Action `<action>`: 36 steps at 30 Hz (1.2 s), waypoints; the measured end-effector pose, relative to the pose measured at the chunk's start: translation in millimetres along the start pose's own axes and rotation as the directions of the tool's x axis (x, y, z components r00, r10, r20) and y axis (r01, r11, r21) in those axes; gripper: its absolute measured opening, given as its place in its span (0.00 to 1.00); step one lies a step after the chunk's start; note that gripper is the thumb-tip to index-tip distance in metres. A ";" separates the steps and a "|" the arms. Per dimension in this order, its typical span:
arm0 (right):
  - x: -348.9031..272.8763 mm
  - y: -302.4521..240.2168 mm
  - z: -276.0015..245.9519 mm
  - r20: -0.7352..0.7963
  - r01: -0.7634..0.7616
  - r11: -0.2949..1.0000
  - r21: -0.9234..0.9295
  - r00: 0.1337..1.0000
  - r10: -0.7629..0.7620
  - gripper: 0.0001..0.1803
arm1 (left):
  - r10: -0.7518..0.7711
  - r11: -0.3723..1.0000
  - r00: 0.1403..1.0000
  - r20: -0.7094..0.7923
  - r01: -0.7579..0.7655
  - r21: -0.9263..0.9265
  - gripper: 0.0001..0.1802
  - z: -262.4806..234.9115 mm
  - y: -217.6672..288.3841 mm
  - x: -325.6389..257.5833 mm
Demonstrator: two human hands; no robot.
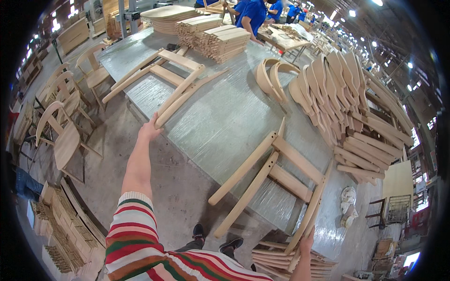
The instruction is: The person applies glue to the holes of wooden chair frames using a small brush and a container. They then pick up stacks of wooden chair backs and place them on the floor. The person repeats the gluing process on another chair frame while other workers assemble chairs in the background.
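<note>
Two pale wooden chair frames lie on a table covered in shiny clear film (211, 122). My left arm reaches forward, and my left hand (150, 130) is closed on the leg end of the left chair frame (179, 98), at the table's near edge. In front of me lies the right chair frame (300, 161), its legs jutting past the near edge. At lower right, my right hand (306, 244) grips a leg of that frame; some of its fingers are hidden. Dark holes show near the joints of both frames.
Curved wooden backrests (328, 84) are heaped at right, beside piled legs (365, 152). Slats (225, 42) and round seats (166, 16) stand stacked at the far end. Finished chairs (68, 140) line the left floor. Curved parts (290, 262) sit below my right hand. Blue-shirted people (253, 18) work beyond.
</note>
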State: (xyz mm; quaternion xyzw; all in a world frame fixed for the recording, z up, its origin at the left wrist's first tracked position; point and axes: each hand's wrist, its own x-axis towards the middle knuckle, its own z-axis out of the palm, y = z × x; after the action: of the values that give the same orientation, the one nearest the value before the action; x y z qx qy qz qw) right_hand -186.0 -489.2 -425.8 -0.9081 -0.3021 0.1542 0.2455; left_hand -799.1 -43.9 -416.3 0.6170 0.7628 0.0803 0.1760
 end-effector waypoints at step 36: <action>-51.8 -2.2 56.5 0.304 0.220 0.861 0.459 0.871 -0.385 0.18 | 0.478 0.746 0.737 -0.477 -0.628 -0.223 0.37 114.8 192.5 -275.9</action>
State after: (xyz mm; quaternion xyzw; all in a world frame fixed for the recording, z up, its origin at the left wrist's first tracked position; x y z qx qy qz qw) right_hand -251.1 -500.0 -464.8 -0.7273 -0.4466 0.3482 0.3877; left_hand -532.4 -278.8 -410.4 0.7452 0.5293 0.3930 0.1007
